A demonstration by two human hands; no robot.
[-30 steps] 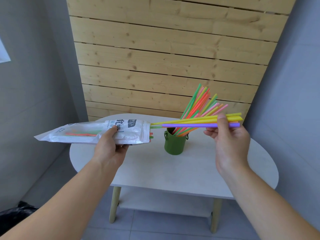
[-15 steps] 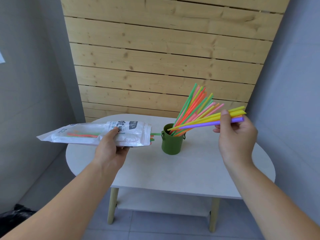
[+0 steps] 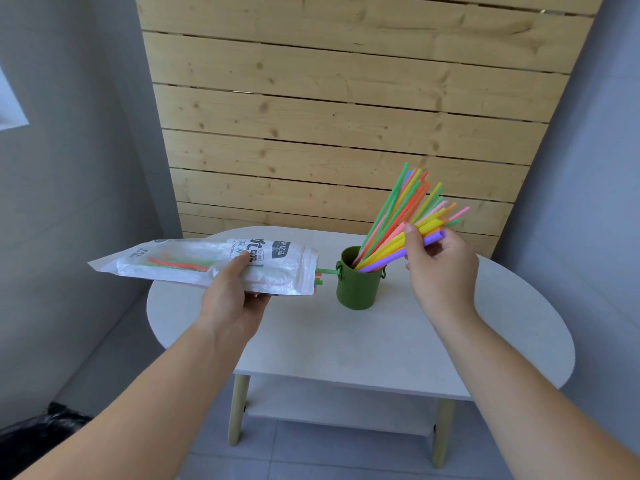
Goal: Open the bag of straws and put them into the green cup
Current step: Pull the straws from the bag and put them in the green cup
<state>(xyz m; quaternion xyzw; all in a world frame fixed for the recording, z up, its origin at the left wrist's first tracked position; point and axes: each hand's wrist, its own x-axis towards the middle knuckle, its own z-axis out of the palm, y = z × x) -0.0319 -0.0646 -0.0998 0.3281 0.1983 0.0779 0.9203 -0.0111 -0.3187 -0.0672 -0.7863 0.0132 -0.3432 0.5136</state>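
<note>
Straws (image 3: 389,249) pinched by right hand (image 3: 440,268), ends at green cup (image 3: 356,289) mouth; left hand (image 3: 235,296) gripped bag (image 3: 194,261). Release judged best once ends seated.

Left hand (image 3: 235,299) grips the straw bag (image 3: 207,265) sideways over the white table (image 3: 346,341), a few straw ends poking out. Right hand (image 3: 440,268) pinches yellow and purple straws (image 3: 384,252), lower tips inside the green cup (image 3: 356,289), alongside a leaning bunch.

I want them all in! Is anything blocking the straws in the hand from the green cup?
Nothing visible. The held straws in the right hand reach into the green cup, beside other straws standing there.
</note>
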